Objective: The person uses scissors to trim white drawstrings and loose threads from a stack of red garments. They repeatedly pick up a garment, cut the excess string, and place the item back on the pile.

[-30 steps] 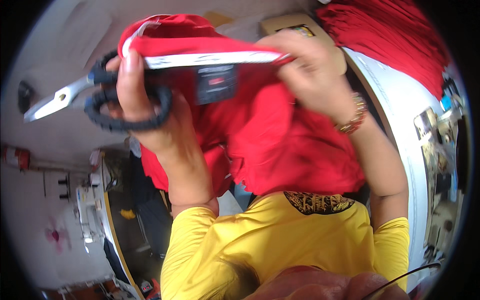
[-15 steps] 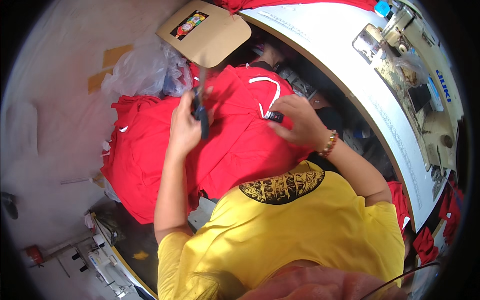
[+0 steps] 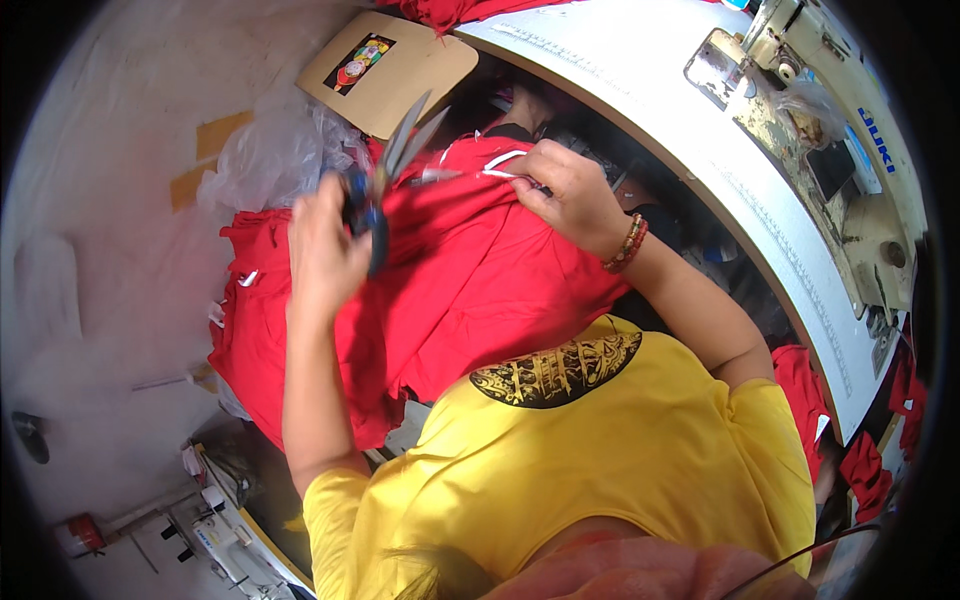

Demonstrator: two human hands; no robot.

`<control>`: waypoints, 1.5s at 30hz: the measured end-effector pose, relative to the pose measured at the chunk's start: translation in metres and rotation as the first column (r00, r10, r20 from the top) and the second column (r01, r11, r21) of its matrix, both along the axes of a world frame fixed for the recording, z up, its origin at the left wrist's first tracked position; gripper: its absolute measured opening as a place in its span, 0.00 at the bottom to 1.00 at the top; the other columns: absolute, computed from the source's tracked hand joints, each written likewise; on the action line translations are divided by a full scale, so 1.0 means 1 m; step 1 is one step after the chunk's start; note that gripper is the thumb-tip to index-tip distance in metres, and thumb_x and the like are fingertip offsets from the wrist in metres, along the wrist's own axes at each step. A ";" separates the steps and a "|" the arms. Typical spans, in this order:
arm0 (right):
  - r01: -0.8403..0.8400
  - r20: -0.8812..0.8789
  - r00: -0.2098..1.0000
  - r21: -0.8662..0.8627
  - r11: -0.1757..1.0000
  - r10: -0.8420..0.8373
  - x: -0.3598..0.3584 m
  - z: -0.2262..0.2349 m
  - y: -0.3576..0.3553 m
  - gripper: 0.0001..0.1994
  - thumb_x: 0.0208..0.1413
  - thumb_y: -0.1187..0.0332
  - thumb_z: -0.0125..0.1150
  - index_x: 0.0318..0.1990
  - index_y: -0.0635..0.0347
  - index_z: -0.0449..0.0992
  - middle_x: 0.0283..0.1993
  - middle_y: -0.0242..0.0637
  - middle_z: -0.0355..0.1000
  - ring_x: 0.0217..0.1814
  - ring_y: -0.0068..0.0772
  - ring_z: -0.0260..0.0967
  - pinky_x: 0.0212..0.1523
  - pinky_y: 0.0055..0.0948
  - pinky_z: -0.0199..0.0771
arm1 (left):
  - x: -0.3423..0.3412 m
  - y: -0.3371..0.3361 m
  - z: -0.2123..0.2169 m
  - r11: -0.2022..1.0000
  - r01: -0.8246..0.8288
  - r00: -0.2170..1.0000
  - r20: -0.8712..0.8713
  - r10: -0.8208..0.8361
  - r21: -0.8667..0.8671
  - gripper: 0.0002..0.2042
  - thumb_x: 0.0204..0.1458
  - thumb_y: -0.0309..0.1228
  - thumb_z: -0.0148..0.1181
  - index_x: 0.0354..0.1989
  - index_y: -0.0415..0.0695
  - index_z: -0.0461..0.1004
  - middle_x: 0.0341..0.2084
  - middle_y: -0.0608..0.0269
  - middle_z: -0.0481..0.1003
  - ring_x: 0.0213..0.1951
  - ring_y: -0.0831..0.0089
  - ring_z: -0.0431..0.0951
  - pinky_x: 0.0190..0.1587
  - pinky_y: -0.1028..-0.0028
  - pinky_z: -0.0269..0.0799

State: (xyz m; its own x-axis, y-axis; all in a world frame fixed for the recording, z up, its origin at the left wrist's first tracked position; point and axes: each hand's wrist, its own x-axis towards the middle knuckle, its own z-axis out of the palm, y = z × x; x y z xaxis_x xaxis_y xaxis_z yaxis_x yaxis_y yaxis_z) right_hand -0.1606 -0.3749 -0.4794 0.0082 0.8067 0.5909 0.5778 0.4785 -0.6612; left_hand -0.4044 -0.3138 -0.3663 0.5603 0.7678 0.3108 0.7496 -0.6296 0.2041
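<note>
Lying under both hands, left hand point(image 3: 322, 250) with scissors point(image 3: 385, 180), red garment point(image 3: 470, 280).

Curved white worktable point(image 3: 700, 150), ruler strip along its edge: bears a worn cream sewing machine point(image 3: 850, 170) and a heap of red cloth point(image 3: 450, 10) at its far end. Pale floor point(image 3: 90, 250): bears a crumpled clear plastic bag point(image 3: 270, 160) and a pile of red garments point(image 3: 250, 320).

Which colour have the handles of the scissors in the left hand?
The scissors in the left hand have dark blue handles, seen best in the head view.
</note>
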 end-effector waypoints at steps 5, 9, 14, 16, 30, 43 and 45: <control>-0.152 -0.236 0.968 -0.298 0.942 0.082 -0.011 -0.037 -0.019 0.08 0.48 0.73 0.60 0.36 0.64 0.74 0.28 0.39 0.69 0.28 0.35 0.69 0.30 0.27 0.70 | -0.004 -0.089 -0.048 0.543 0.121 0.956 0.244 0.160 -0.831 0.12 0.42 0.23 0.67 0.31 0.40 0.68 0.27 0.63 0.76 0.29 0.80 0.73 0.32 0.78 0.68; -0.158 -0.157 0.982 -0.385 0.909 0.104 -0.011 -0.059 -0.044 0.11 0.47 0.73 0.61 0.39 0.62 0.73 0.32 0.38 0.69 0.34 0.32 0.69 0.37 0.28 0.69 | -0.009 -0.097 -0.102 0.537 0.229 0.800 0.471 0.372 -0.812 0.10 0.46 0.17 0.62 0.33 0.39 0.66 0.32 0.59 0.76 0.35 0.77 0.76 0.41 0.77 0.72; -0.034 0.132 0.990 -0.052 0.998 0.041 -0.013 -0.025 -0.051 0.10 0.47 0.70 0.61 0.38 0.58 0.74 0.36 0.36 0.69 0.45 0.33 0.66 0.48 0.31 0.60 | 0.001 -0.082 -0.092 0.580 0.236 0.766 0.516 0.383 -0.780 0.09 0.47 0.19 0.62 0.32 0.38 0.66 0.31 0.61 0.76 0.35 0.80 0.75 0.40 0.80 0.72; -0.089 0.166 0.980 -0.114 0.990 0.107 -0.012 -0.020 -0.049 0.09 0.47 0.69 0.61 0.37 0.57 0.74 0.36 0.36 0.69 0.47 0.33 0.65 0.49 0.32 0.59 | 0.006 -0.078 -0.086 0.648 0.176 0.805 0.487 0.339 -0.741 0.10 0.46 0.18 0.62 0.33 0.39 0.66 0.30 0.61 0.76 0.34 0.77 0.76 0.40 0.78 0.71; -0.408 -0.247 0.912 -0.465 0.786 0.327 -0.005 -0.030 -0.032 0.10 0.47 0.72 0.64 0.36 0.66 0.74 0.26 0.37 0.72 0.26 0.25 0.69 0.30 0.23 0.69 | 0.013 -0.050 -0.095 0.823 -0.037 0.929 0.284 0.237 -0.566 0.14 0.41 0.22 0.68 0.29 0.39 0.66 0.24 0.65 0.73 0.27 0.79 0.72 0.33 0.78 0.69; -0.439 -0.804 0.594 -0.336 0.833 -0.011 -0.042 -0.035 -0.022 0.06 0.51 0.75 0.61 0.34 0.64 0.71 0.28 0.30 0.71 0.31 0.15 0.69 0.33 0.18 0.70 | 0.029 -0.089 -0.098 0.718 0.215 0.711 0.610 0.350 -0.662 0.13 0.44 0.18 0.64 0.30 0.40 0.63 0.26 0.62 0.75 0.29 0.80 0.74 0.34 0.79 0.71; -0.523 -0.875 0.484 -0.276 0.807 0.014 -0.050 -0.038 -0.028 0.05 0.51 0.76 0.60 0.35 0.64 0.70 0.29 0.29 0.71 0.32 0.15 0.69 0.35 0.17 0.70 | 0.028 -0.092 -0.107 0.691 0.244 0.624 0.656 0.426 -0.681 0.13 0.45 0.19 0.64 0.32 0.40 0.63 0.29 0.61 0.76 0.32 0.79 0.75 0.37 0.78 0.71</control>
State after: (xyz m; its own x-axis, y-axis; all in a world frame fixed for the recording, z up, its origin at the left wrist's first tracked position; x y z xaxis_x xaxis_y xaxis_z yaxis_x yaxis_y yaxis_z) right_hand -0.2105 -0.4027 -0.5179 -0.0030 1.0000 0.0052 -0.4350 0.0034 -0.9004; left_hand -0.3766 -0.4056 -0.4729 0.3062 0.9504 -0.0539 0.1624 0.0036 0.9867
